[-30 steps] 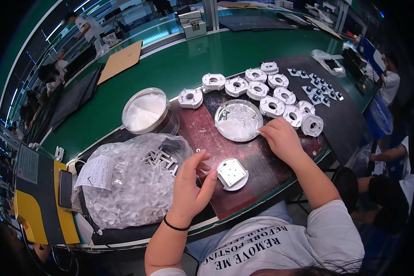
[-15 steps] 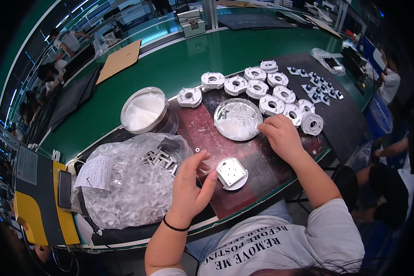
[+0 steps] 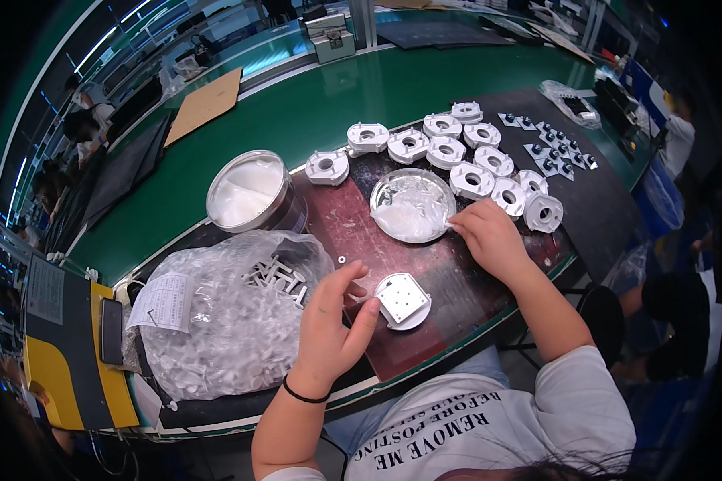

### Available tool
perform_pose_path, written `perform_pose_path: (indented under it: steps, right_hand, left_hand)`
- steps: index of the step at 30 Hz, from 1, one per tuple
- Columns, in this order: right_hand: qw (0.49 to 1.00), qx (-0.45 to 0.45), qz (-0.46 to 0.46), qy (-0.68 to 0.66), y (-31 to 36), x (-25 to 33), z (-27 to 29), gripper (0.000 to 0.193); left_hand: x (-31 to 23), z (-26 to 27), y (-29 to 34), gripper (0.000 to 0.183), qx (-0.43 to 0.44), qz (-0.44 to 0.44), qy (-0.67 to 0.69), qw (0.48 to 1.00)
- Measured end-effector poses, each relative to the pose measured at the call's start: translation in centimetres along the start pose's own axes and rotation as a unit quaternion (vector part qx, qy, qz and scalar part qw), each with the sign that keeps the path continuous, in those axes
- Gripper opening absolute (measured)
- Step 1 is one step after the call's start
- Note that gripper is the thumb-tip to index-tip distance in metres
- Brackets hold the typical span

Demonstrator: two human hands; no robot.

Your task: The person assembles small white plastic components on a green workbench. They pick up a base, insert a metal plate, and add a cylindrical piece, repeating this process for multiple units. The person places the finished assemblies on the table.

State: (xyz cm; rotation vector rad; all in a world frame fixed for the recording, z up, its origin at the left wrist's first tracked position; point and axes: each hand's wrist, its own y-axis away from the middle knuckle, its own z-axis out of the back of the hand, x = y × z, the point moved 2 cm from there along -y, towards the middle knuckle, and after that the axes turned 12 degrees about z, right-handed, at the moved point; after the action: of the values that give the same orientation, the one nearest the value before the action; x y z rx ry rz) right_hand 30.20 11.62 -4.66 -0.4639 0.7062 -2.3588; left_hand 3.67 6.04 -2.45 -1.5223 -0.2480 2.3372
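Note:
My right hand has its thumb and fingertips pinched together on the edge of a clear plastic bag. That bag lies crumpled in a round silvery dish; what is inside it is too small to tell. Nearer to me, a squarish white plate with small dark holes rests on a round white part. Just left of it hovers my left hand, thumb and fingers apart, holding nothing. A tiny white ring lies beyond the left fingertips.
A large clear bag of white plastic pieces fills the left side. Behind it stands a round tub with white contents. Several white round housings and small plates with dark parts sit at the far right. A yellow-and-grey machine is far left.
My hands keep their places, the right one still pinching at the bag. The view has shifted very slightly. In the far left background a person has moved.

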Motion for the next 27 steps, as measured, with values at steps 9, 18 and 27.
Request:
perform_pose_path:
  steps: [9, 18, 27]
  right_hand:
    - [1.0, -0.003, -0.01, -0.001, 0.14, -0.11, -0.11, 0.01]
    - [1.0, 0.003, 0.0, 0.018, -0.13, 0.26, -0.17, 0.01]
    - [1.0, 0.008, 0.004, 0.014, -0.02, 0.28, -0.26, 0.009]
  left_hand:
    - [0.0, -0.01, -0.02, 0.045, 0.001, -0.005, -0.004, 1.0]
    - [-0.12, 0.01, -0.06, 0.046, 0.002, -0.002, -0.003, 1.0]
    - [-0.15, 0.03, -0.05, 0.045, 0.002, -0.005, -0.008, 1.0]
